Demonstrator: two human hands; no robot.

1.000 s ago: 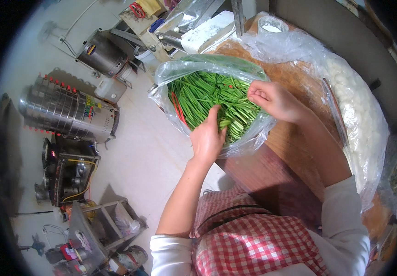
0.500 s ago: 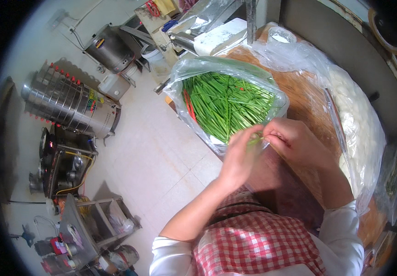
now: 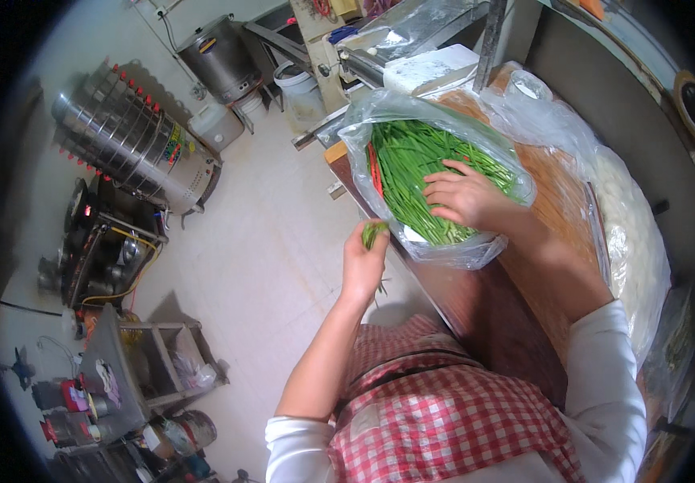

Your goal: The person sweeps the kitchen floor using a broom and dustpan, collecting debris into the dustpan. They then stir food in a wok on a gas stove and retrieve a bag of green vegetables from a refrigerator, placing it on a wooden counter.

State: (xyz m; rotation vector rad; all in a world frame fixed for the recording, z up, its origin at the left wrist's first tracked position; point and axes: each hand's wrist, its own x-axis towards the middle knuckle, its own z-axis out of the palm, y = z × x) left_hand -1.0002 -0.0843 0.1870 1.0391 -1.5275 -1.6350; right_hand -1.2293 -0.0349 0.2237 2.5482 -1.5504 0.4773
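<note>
A clear plastic bag, opened wide, stands on the wooden table and is full of long green chives. Red strips lie along the left side of the chives. My right hand is over the heap, palm down, fingers apart and touching the stalks; nothing is gripped in it. Off the table's left edge, my left hand is closed round a small bunch of chives. Some thin ends of that bunch hang below the fist.
Plastic sheeting covers a pale, lumpy mass along the right of the wooden table. A white-dusted machine is at the far end. On the left are a steel stacked appliance, a steel pot and a low shelf unit.
My hands were together at the bag's near edge, fingers pinching thin stalks. Now the left has moved left with a bunch of chives, and the right has opened over the heap.
</note>
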